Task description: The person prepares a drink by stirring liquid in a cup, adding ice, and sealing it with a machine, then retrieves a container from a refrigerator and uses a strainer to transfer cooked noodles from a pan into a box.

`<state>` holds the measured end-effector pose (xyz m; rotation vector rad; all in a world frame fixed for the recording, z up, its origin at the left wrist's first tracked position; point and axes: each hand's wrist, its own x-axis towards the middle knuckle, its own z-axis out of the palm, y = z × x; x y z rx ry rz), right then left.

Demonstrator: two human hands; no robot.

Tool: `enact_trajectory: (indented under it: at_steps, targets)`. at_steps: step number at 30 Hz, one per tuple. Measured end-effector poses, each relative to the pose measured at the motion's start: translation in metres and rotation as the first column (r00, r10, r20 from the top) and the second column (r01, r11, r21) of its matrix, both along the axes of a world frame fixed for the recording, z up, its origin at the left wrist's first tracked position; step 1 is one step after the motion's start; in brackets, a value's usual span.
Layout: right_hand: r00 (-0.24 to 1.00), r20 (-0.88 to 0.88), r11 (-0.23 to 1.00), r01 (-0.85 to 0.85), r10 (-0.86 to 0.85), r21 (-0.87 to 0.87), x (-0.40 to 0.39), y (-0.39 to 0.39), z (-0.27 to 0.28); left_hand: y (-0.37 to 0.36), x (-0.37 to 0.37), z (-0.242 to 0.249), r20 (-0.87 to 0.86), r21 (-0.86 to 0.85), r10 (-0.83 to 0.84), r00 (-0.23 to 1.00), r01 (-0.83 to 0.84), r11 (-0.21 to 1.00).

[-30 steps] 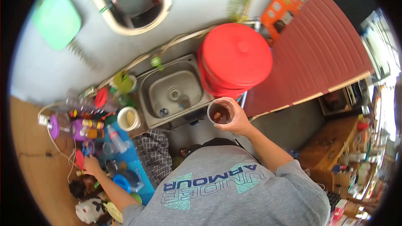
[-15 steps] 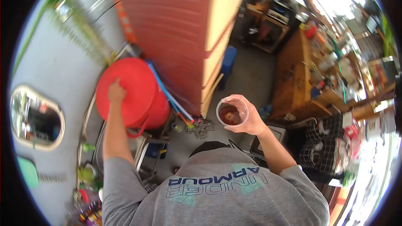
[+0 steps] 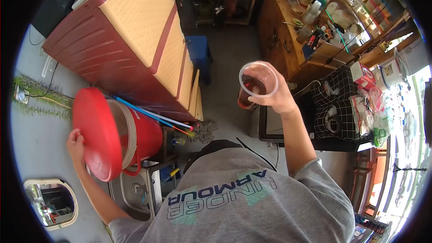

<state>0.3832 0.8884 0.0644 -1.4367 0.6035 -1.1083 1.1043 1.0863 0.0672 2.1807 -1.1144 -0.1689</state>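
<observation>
While right fingers clasp clear cup (image 3: 258,78) of dark liquid, left hand (image 3: 75,143) grasps red lid (image 3: 96,137) on its outer side, lid tilted upright. Beyond left fingers, past lid, stands red bucket (image 3: 149,130), mouth partly uncovered. Sink (image 3: 131,189) sits near left fingers, cup well apart, in right hand (image 3: 280,95).

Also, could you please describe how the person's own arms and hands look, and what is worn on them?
Both the left hand and right hand are bare, with no gloves or watch visible. The short sleeves are plain grey, part of a grey shirt lettered "UNDER ARMOUR" with pale green patches.
</observation>
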Motion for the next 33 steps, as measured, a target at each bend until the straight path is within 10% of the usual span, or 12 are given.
enact_trajectory:
  at_steps: [1,7,11,12,21,23,33]
  targets:
    - [1.0,0.022,1.0,0.002,-0.003,0.03,0.006,-0.001,0.009,0.007,-0.002,0.006,-0.252,-0.252,-0.045,0.967,-0.02,0.967]
    - [0.967,0.189,0.976,-0.193,0.172,0.098,0.07,-0.018,0.032,0.123,0.016,-0.113,-0.234,-0.297,-0.198,0.952,0.124,0.947]
    - [0.937,0.221,0.94,-0.306,0.269,0.152,0.131,-0.017,0.039,-0.092,-0.036,-0.13,-0.228,-0.32,-0.281,0.932,0.201,0.926]
    - [0.922,0.231,0.927,-0.347,0.309,0.141,0.147,-0.016,0.038,0.054,-0.073,-0.178,-0.233,-0.321,-0.292,0.928,0.211,0.923]
    - [0.921,0.229,0.93,-0.348,0.316,0.114,0.261,0.021,0.005,-0.036,-0.068,-0.294,-0.225,-0.316,-0.345,0.911,0.267,0.911]
    - [0.942,0.177,0.935,-0.315,0.286,0.166,0.272,0.035,0.0,-0.035,-0.112,-0.158,0.018,-0.057,-0.467,0.884,0.468,0.882]
    - [0.987,0.105,0.961,-0.144,0.122,0.237,0.291,0.095,-0.015,-0.031,-0.086,-0.193,-0.136,-0.428,-0.586,0.799,0.486,0.762]
